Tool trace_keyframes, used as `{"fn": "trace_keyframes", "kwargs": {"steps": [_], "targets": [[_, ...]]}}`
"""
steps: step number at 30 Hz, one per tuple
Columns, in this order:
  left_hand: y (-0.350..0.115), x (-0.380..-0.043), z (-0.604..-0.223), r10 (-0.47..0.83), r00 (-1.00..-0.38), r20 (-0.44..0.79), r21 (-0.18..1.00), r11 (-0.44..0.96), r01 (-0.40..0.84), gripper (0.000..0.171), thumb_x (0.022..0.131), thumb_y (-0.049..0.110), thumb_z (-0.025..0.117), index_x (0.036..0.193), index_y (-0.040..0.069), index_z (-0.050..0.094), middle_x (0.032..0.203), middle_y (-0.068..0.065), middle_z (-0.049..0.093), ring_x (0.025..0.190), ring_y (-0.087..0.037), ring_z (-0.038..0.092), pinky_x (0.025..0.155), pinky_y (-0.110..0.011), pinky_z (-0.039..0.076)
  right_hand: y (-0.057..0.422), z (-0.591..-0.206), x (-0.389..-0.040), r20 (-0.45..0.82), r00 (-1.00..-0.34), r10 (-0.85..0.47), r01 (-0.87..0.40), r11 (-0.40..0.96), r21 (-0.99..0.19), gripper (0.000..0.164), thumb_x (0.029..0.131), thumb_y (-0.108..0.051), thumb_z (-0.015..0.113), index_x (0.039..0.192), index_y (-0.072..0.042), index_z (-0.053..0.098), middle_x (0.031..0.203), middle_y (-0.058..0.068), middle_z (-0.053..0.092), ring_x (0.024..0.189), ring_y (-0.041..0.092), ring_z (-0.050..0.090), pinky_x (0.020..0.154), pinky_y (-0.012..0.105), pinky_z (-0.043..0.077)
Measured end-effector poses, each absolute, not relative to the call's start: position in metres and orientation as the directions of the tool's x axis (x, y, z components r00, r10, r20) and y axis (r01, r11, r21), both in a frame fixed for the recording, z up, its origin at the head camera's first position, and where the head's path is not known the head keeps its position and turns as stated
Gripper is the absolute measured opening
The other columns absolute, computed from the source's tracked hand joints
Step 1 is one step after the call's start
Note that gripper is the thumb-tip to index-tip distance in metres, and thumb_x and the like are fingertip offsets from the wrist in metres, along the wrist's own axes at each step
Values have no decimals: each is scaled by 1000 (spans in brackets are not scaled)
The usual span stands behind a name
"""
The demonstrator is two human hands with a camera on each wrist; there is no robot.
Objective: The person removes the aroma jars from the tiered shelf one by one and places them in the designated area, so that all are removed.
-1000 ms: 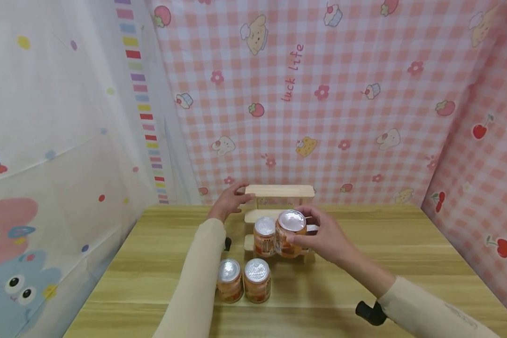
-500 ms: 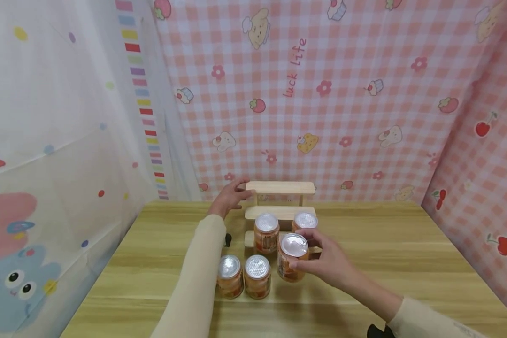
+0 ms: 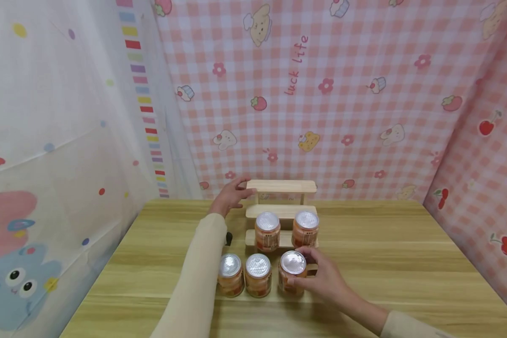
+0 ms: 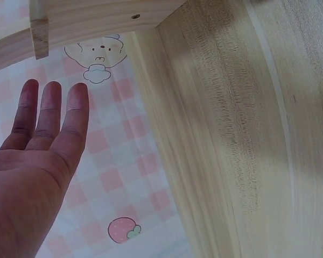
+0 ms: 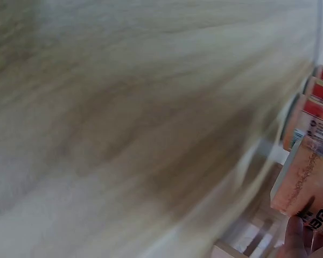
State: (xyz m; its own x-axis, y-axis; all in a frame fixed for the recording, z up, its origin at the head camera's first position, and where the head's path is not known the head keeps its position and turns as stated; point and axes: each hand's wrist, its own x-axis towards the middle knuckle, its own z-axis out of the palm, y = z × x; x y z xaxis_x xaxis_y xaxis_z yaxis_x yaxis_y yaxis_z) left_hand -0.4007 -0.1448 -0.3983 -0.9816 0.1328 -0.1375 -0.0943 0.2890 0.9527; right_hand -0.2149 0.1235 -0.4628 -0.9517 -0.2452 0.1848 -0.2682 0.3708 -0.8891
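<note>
My right hand (image 3: 323,277) grips an orange-labelled can (image 3: 293,267) with a silver lid, thumb in front and fingers behind. It is upright at the right end of a front row on the table, beside two similar cans, the middle can (image 3: 258,277) and the left can (image 3: 231,277). Behind them stands a small stepped wooden shelf (image 3: 280,187). Two more cans, left (image 3: 267,232) and right (image 3: 305,230), are at its lowest step. My left hand (image 3: 230,196) holds the left end of the top board between thumb and forefinger; its other fingers (image 4: 70,121) extend straight in the left wrist view.
The wood-grain table (image 3: 384,263) runs back to a pink checked cloth (image 3: 355,112) hanging close behind the shelf. A white patterned cloth (image 3: 88,169) hangs on the left, and another checked cloth (image 3: 481,188) on the right.
My right hand has brought its can down and toward me, from the shelf's front to the row on the table. The can behind it has come into sight. My left hand has stayed on the shelf.
</note>
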Motion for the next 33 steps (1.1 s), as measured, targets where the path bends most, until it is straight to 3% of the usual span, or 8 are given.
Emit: {"fn": "trace_keyframes", "kwargs": {"steps": [17,33], "targets": [[-145,-402,-400,136,-980,-142,955,279,-100,63,95,29,70,151,20,43,145,-18,46,126,-34,51,101,-54,45,116,-479,-211,137,-946,-292,-239,347,-907,68,71,-18,91,127,-4,56,119,10,61,109,29,59,85,32,54],[-145,-404,-403,148,-982,-121,957,280,-76,64,95,29,70,152,20,42,143,-18,48,125,-35,52,99,-55,46,123,-451,-212,188,-948,-258,-273,347,-897,62,76,-21,87,127,-3,57,122,17,58,112,36,57,92,50,50]]}}
